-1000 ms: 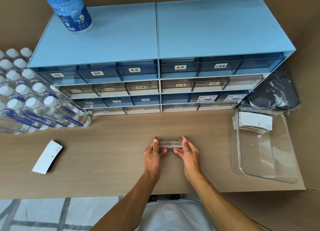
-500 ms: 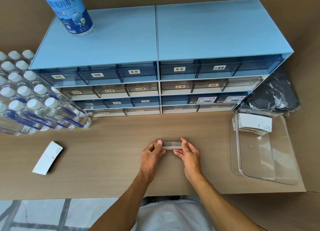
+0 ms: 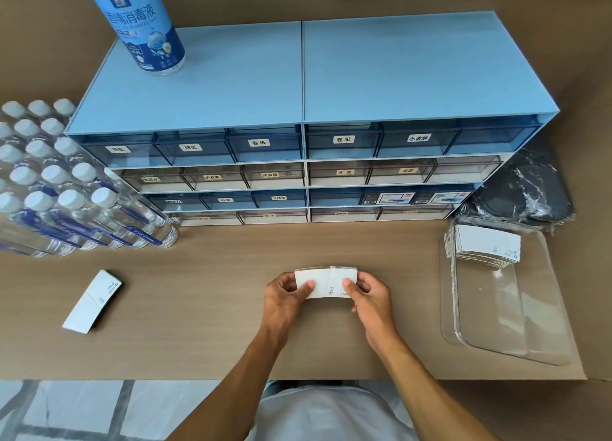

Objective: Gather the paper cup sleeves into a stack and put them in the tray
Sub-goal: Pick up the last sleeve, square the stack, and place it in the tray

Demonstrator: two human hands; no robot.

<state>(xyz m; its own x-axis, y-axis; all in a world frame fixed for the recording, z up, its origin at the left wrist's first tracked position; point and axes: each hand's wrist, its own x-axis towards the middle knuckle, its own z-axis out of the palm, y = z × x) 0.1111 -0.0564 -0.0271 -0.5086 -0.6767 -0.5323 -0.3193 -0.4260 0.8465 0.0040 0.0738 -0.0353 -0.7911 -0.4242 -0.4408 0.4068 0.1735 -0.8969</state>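
Note:
A small stack of white paper cup sleeves is held above the middle of the table, flat face towards me. My left hand grips its left end and my right hand grips its right end, thumbs on the face. A clear plastic tray sits at the right, with another stack of sleeves lying in its far end. One loose flattened sleeve lies on the table at the left.
A blue drawer cabinet fills the back, with a disinfectant bottle on top. A pack of water bottles lies at the left. A dark plastic-wrapped bundle sits behind the tray.
The stack in my hands has tipped from edge-on to flat face towards me. My hands have stayed in about the same place.

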